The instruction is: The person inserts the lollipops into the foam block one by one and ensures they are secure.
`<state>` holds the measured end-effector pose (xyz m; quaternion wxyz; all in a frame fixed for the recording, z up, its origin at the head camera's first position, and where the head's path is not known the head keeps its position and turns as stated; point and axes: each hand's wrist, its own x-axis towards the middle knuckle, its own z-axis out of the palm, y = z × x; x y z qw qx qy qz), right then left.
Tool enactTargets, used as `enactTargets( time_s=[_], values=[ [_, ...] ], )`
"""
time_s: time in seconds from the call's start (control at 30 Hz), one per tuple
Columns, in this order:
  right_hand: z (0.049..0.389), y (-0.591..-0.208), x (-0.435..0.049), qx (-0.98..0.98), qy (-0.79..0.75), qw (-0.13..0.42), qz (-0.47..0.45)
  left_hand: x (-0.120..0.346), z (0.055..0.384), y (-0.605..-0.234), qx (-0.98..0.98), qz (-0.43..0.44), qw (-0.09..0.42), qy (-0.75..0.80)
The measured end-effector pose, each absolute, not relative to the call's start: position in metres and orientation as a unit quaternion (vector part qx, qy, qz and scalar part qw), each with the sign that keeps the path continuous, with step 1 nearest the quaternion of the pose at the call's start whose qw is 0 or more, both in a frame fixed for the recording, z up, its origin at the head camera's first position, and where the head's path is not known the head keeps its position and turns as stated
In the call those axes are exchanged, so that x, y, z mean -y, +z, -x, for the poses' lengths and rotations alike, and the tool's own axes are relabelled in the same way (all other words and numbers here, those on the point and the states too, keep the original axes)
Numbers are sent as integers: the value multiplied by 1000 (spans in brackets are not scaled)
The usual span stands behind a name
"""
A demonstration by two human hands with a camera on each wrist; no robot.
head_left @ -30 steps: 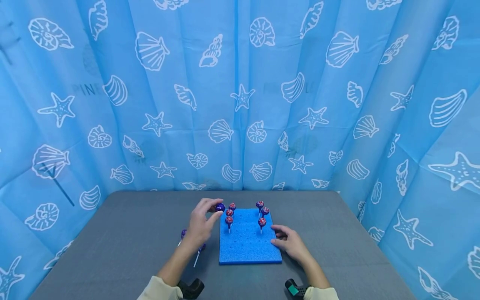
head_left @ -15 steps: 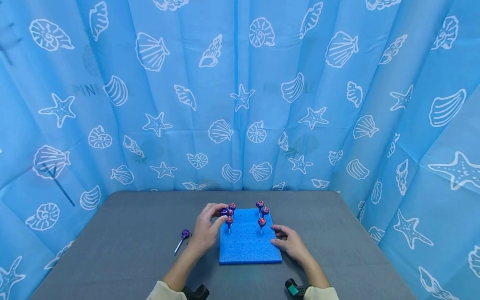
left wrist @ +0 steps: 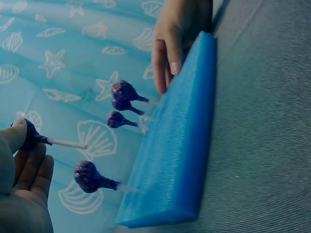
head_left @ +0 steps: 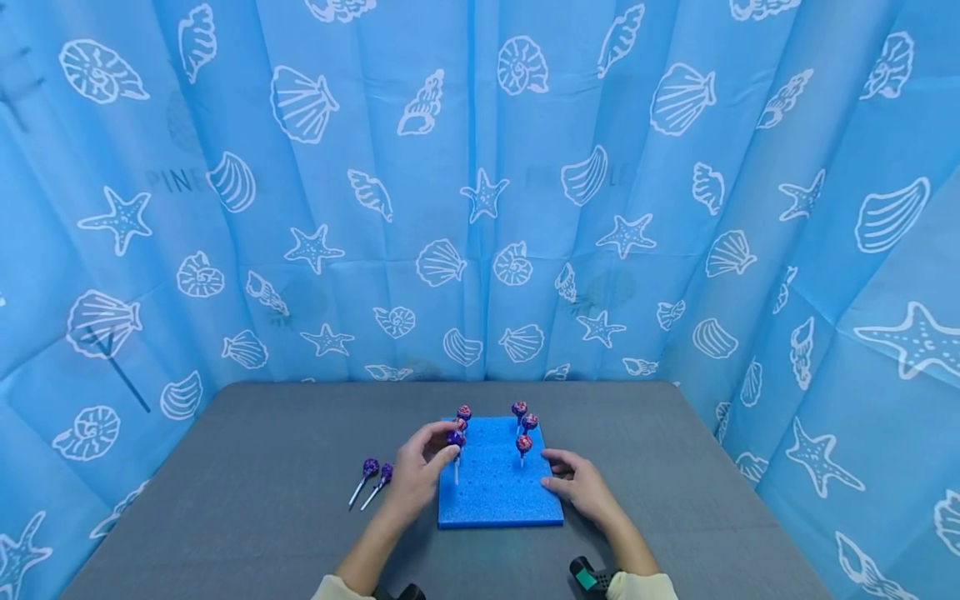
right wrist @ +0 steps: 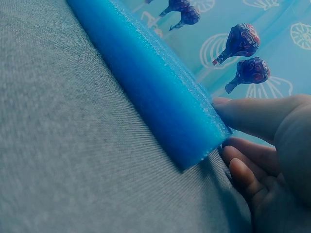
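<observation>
Fingers of the left hand [head_left: 420, 468] are drawn together, thumb against fingertips, pinching the round, shiny purple wrapper of a held lollipop [left wrist: 31, 136]; its slim white stick points down at the blue foam block [head_left: 495, 500] near that block's left edge, its tip apart from the surface. Flat, square-cornered and pitted with small pores, the foam carries other lollipops upright by their sticks: a right-hand row [head_left: 523, 443] of three near the far right corner, their ball-shaped heads in crinkled red-and-purple wrapping, and a left-hand row [head_left: 464, 412] along the left edge, partly hidden by the hand. Right hand [head_left: 587, 492] rests thumb and fingertips, parted and loosely bent, against the block's right edge. Two loose lollipops [head_left: 370, 468] lie on the worktop [head_left: 300, 467] left of the foam, sticks towards the near edge; the surface is grey, finely ribbed cloth with rounded far corners. Beyond the far edge hangs a thin, softly folded blue curtain [head_left: 480, 108] printed with white shells and starfish.
</observation>
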<state>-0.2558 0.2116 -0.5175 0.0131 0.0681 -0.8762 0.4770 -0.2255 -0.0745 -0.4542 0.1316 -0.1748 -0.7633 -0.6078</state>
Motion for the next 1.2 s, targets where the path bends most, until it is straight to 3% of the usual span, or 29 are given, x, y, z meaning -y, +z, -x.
enactTargets(
  time_s=[0.33,0.97,1.2],
  values=[
    [258,-520,-212,875,480,12,-65,77,237,-490,790,176,137,-571],
    [257,-518,-212,875,479,10,-67,79,239,-506,837,187,185,-480],
    [256,-518,-213,875,478,15,-76,81,241,-509,847,203,175,-459]
  ],
)
